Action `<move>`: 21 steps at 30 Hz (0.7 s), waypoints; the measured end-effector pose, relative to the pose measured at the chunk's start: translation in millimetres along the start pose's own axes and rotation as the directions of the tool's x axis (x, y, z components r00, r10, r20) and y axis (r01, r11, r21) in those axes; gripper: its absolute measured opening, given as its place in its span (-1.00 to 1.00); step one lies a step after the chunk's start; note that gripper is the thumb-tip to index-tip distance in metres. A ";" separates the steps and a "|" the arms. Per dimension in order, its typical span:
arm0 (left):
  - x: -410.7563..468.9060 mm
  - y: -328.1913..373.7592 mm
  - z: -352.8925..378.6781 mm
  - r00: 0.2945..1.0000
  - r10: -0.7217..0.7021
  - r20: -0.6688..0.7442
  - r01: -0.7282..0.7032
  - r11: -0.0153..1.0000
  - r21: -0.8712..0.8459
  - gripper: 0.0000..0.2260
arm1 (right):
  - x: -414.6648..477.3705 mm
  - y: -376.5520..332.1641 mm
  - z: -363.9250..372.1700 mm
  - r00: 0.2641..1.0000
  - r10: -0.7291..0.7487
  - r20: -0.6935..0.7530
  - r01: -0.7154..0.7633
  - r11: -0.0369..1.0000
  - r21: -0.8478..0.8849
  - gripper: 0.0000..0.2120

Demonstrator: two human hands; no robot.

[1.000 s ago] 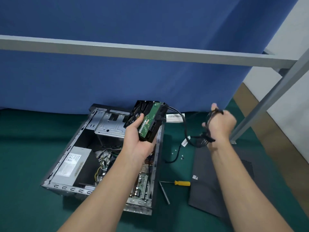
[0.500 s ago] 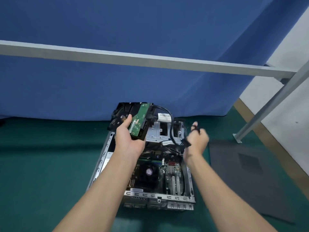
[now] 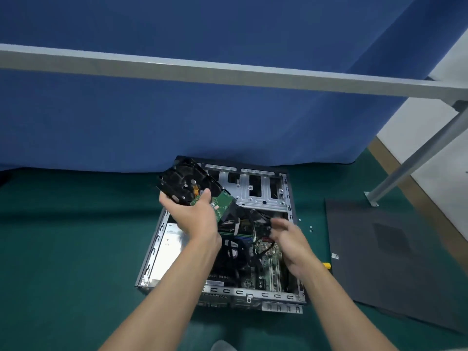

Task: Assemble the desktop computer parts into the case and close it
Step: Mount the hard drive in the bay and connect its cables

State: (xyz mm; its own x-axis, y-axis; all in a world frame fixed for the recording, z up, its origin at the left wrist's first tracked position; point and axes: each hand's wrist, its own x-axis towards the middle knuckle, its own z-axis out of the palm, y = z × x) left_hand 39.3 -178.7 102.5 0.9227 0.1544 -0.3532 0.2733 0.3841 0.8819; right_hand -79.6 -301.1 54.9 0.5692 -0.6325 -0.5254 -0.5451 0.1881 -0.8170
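The open computer case (image 3: pixel 151 252) lies on its side on the green floor. Inside it are the motherboard (image 3: pixel 269 271), a silver power supply (image 3: pixel 169 249) at the left and a metal drive cage (image 3: pixel 255 190) at the back. My left hand (image 3: pixel 195 220) grips a black hard drive (image 3: pixel 181 182), green circuit board up, tilted above the case's back left corner. My right hand (image 3: pixel 293 241) hovers over the motherboard, blurred, fingers loosely spread. Its fingertips are next to a black cable (image 3: pixel 263 225) that runs from the drive.
The dark side panel (image 3: pixel 392 262) lies flat to the right of the case. A yellow screwdriver handle (image 3: pixel 327 266) peeks out beside my right forearm. A few loose screws (image 3: pixel 310 228) lie near the case. A grey metal bar (image 3: pixel 228 74) and leg (image 3: pixel 417 158) cross above, before a blue curtain.
My left hand has tipped the hard drive flatter and lower over the case. My right hand came down over the motherboard and its grip on the cable has loosened. My view has shifted.
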 end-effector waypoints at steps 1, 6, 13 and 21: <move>-4.4 -7.2 3.0 0.999 -0.043 -0.025 0.044 0.999 0.013 -0.35 | 0.4 -6.3 0.5 0.996 -0.077 -0.037 0.075 0.996 -0.041 -0.67; -26.8 -41.9 12.7 0.915 -0.385 -0.122 0.387 0.922 -0.003 -0.34 | 12.0 -23.4 4.0 0.974 -0.219 0.062 0.228 0.935 -0.273 -0.66; -22.4 -76.9 12.6 0.790 -0.604 -0.104 0.612 0.787 0.076 -0.27 | 13.6 -0.7 -6.0 0.991 0.091 0.101 -0.061 0.961 -0.272 -0.68; 4.4 -89.9 2.8 0.734 -0.674 0.085 0.603 0.704 0.374 -0.21 | 6.5 29.2 17.3 0.996 -0.059 -0.061 0.021 0.866 -0.500 -0.48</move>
State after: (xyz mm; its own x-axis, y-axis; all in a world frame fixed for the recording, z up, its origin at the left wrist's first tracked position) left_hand 19.6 -215.1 22.6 0.5163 -0.2231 -0.8269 0.8508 0.0231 0.5250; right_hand -81.1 -286.7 23.6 0.5620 -0.6870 -0.4606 -0.7676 -0.2258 -0.5999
